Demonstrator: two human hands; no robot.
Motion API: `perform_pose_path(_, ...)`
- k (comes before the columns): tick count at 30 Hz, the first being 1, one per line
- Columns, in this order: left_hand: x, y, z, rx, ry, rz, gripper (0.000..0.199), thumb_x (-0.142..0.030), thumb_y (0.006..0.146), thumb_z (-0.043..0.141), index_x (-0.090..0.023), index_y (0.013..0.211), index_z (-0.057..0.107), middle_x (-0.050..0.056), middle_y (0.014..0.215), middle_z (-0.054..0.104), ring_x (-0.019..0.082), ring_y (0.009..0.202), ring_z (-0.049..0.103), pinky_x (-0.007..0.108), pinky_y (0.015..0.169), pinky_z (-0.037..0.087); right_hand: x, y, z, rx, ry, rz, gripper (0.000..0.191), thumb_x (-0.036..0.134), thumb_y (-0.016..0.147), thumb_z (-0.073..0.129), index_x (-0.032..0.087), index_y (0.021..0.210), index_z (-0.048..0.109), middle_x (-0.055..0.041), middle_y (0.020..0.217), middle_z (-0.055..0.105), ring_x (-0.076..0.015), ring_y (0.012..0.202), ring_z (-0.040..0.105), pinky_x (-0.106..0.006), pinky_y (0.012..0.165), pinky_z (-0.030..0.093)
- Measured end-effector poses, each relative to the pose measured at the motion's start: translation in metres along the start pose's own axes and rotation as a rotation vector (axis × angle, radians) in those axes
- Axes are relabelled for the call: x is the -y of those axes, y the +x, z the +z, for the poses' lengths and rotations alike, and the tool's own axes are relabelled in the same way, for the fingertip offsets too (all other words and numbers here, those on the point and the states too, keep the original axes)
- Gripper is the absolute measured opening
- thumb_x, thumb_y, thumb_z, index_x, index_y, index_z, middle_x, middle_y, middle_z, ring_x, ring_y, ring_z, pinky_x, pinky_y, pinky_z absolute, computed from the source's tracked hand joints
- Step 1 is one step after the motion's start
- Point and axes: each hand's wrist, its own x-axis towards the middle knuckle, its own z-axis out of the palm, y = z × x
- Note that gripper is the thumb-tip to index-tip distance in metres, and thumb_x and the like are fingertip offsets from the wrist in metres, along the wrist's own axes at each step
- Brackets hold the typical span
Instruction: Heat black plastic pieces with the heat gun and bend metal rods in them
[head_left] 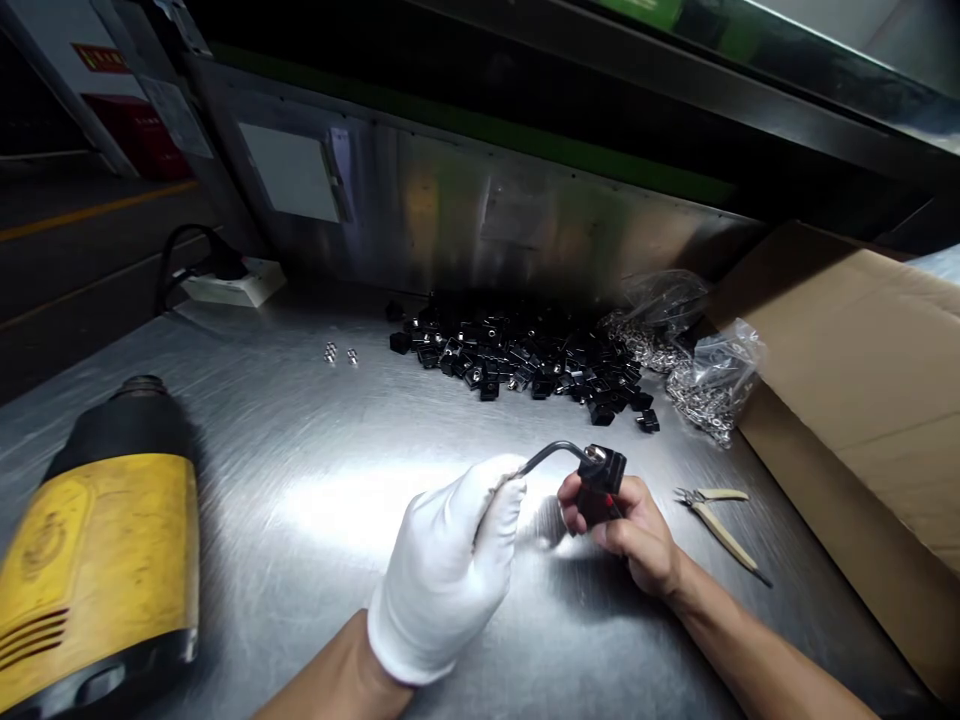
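Observation:
My left hand (457,565), in a white glove, is closed around a bent dark metal rod (553,447) that looks like a hex key. The rod's far end meets a shiny metal fitting on top of a small black block (604,470). Bare-skinned, my right hand (634,530) pinches that block from below, and a small red spot shows by its fingers. Behind both hands lies a heap of similar black blocks (525,355), many with shiny metal parts.
A yellow and black heat gun (112,550) lies at the left. Cutting pliers (720,520) rest right of my hands, beside a cardboard box (847,370). Plastic bags of small metal parts (709,390) stand behind them. A power strip (236,285) sits far left; several small metal pieces (341,354) lie nearby.

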Motion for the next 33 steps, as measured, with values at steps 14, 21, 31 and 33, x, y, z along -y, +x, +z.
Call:
perform_pose_path(14, -0.002, 0.002, -0.004, 0.060, 0.049, 0.054, 0.024, -0.009, 0.094, 0.055, -0.022, 0.114, 0.056, -0.002, 0.078, 0.067, 0.012, 0.064, 0.063, 0.025, 0.063, 0.048, 0.002, -0.001, 0.003, 0.017, -0.051, -0.025, 0.041, 0.016, 0.064, 0.058, 0.016, 0.102, 0.073, -0.0036, 0.079, 0.062, -0.0188, 0.071, 0.051, -0.032, 0.067, 0.042)
perform_pose_path(21, -0.011, 0.000, 0.002, 0.152, -0.069, -0.039, 0.014, -0.012, 0.098, 0.049, -0.024, 0.101, 0.055, -0.004, 0.074, 0.065, 0.011, 0.059, 0.060, 0.024, 0.058, 0.046, -0.002, -0.001, 0.004, 0.011, -0.091, -0.057, 0.038, 0.016, 0.066, 0.058, 0.016, 0.101, 0.071, -0.0027, 0.079, 0.060, -0.0187, 0.071, 0.050, -0.032, 0.066, 0.041)
perform_pose_path(31, -0.025, -0.007, 0.012, 0.151, -0.250, -0.338, 0.021, -0.025, 0.104, 0.038, -0.027, 0.097, 0.058, -0.002, 0.077, 0.071, 0.015, 0.065, 0.068, 0.027, 0.059, 0.055, -0.004, -0.001, 0.015, -0.099, -0.169, -0.117, 0.032, 0.015, 0.072, 0.056, 0.019, 0.101, 0.069, -0.0009, 0.079, 0.058, -0.0174, 0.072, 0.050, -0.029, 0.066, 0.040)
perform_pose_path(33, -0.027, -0.006, 0.014, 0.134, -0.299, -0.370, 0.023, -0.026, 0.104, 0.038, -0.027, 0.096, 0.059, -0.002, 0.076, 0.071, 0.016, 0.069, 0.070, 0.026, 0.058, 0.056, -0.005, 0.000, 0.018, -0.122, -0.180, -0.123, 0.029, 0.015, 0.073, 0.057, 0.019, 0.100, 0.069, -0.0012, 0.079, 0.058, -0.0179, 0.072, 0.051, -0.029, 0.067, 0.041)
